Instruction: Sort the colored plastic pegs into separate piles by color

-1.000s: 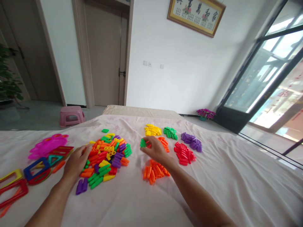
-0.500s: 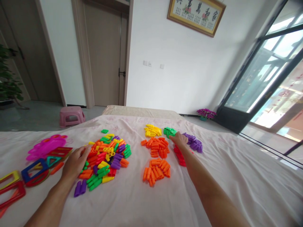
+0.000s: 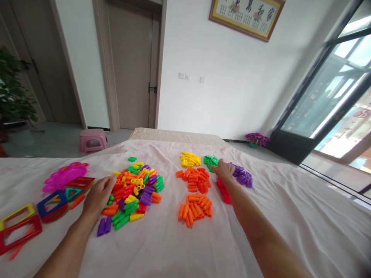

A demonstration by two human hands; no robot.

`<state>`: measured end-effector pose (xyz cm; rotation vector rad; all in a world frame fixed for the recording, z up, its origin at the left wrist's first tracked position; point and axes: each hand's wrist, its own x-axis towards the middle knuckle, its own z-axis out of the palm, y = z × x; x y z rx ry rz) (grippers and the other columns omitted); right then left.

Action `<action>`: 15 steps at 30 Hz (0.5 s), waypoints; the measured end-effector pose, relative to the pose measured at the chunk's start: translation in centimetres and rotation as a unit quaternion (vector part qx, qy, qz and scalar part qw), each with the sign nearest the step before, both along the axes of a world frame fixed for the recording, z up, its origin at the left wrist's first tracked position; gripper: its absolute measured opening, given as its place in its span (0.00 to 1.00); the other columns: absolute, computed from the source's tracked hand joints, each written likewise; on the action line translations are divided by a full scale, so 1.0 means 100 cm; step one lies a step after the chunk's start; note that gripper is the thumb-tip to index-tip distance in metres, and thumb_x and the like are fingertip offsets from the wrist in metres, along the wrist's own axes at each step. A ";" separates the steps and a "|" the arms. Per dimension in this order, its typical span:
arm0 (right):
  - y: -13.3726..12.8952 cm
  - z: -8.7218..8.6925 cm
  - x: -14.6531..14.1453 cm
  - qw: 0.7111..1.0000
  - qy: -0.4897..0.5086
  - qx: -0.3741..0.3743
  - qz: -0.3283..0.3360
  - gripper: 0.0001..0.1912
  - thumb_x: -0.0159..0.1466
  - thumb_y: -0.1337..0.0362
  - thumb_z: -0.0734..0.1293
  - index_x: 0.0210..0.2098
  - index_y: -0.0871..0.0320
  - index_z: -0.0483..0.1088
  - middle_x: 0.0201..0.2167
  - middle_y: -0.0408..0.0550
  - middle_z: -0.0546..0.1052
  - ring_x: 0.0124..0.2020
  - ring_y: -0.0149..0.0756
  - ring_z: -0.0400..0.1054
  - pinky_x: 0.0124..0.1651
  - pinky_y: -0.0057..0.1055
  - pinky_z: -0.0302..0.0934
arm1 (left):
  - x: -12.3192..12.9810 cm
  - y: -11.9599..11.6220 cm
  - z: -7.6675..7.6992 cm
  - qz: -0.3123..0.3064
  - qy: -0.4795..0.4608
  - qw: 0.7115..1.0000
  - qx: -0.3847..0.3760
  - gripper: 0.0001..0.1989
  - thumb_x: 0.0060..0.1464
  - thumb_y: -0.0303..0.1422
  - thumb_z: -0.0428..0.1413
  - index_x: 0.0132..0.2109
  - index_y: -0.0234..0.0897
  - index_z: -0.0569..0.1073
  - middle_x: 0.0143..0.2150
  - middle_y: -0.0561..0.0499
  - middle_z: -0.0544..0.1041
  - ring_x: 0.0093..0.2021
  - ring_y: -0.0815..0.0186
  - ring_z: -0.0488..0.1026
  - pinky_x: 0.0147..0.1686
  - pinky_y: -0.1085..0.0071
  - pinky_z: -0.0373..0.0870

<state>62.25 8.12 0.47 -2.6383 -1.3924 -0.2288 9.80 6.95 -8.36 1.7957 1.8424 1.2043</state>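
My left hand (image 3: pixel 100 192) lies at the left edge of a mixed pile of plastic connector pieces (image 3: pixel 129 189) in orange, green, yellow, purple and red. Its fingers are loosely stretched over the edge pieces, with the tips partly hidden; no held piece shows. Over on the right, my right hand (image 3: pixel 224 170) reaches to the near edge of a green pile (image 3: pixel 211 162). The fingers there are drawn together, and what they hold, if anything, is hidden. A red pile (image 3: pixel 223 192) sits partly under the right wrist, and a purple pile (image 3: pixel 242 174) lies just beyond it.
Yellow pieces (image 3: pixel 190 159) and two orange piles (image 3: pixel 195 210) lie mid-bed on the pale sheet (image 3: pixel 162 247). At left are a magenta plastic tray (image 3: pixel 65 177) and magnetic frame tiles (image 3: pixel 20 231). One green piece (image 3: pixel 132 159) lies apart. A pink stool (image 3: pixel 93 141) stands behind.
The view has shifted slightly, so everything appears a little farther right. Both hands stay by the same piles; the right fingers look more drawn together at the green pieces.
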 end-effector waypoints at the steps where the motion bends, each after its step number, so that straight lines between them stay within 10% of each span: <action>1: -0.003 0.004 -0.008 1.000 -0.010 0.016 0.020 0.24 0.65 0.50 0.65 0.51 0.61 0.70 0.46 0.60 0.78 0.54 0.54 0.68 0.54 0.45 0.53 | 0.001 -0.001 0.002 0.002 0.000 1.000 -0.001 0.26 0.59 0.51 0.45 0.46 0.38 0.79 0.48 0.45 0.81 0.52 0.54 0.75 0.55 0.62 0.68; 6: -0.028 0.015 -0.081 0.976 0.010 0.095 0.196 0.14 0.69 0.56 0.62 0.46 0.55 0.74 0.41 0.51 0.80 0.48 0.43 0.70 0.51 0.37 0.54 | 0.002 -0.003 0.005 -0.004 -0.002 1.000 0.008 0.26 0.60 0.49 0.45 0.47 0.37 0.79 0.50 0.44 0.81 0.54 0.55 0.74 0.57 0.64 0.66; 15: -0.053 -0.005 -0.200 0.829 0.099 0.036 0.549 0.18 0.65 0.69 0.67 0.54 0.54 0.73 0.52 0.48 0.77 0.52 0.39 0.68 0.52 0.32 0.60 | 0.001 -0.002 0.003 -0.007 -0.009 1.000 -0.005 0.27 0.60 0.50 0.45 0.49 0.36 0.79 0.50 0.43 0.81 0.53 0.54 0.75 0.54 0.64 0.68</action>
